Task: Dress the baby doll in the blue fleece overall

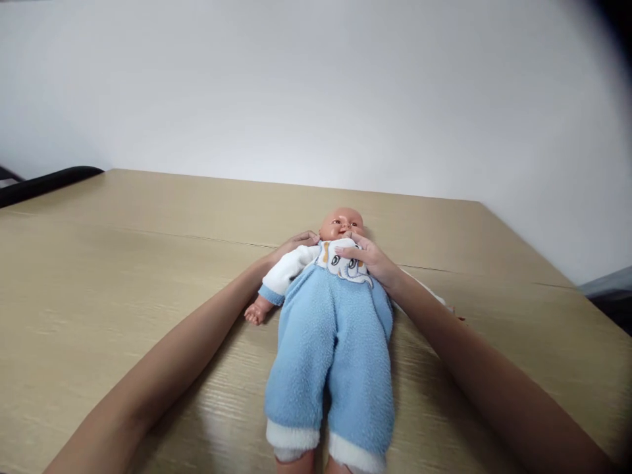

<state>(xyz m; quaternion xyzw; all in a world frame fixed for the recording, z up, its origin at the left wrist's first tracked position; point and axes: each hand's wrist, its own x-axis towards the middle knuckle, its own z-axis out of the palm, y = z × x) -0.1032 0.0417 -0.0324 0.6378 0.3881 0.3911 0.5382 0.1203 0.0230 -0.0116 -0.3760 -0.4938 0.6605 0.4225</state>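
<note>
A bald baby doll (340, 220) lies on its back on the table, head away from me and legs toward me. It wears a fleecy blue outfit (306, 336) with white sleeves, white cuffs at the legs and an elephant face on the chest. Beside the doll's neck, my left hand (299, 241) grips the outfit at the shoulder, its fingertips partly hidden. My right hand (374, 261) lies over the other side of the upper chest, closed on the collar, with thumb on the bib and a finger near the chin. My right forearm covers part of the doll's arm.
The wooden table (148, 263) has thin seams running across it. Behind its far edge stands a pale wall (296, 99). A black curved object (54, 184) shows at the far left edge, and something dark (615, 303) sits beyond the right edge.
</note>
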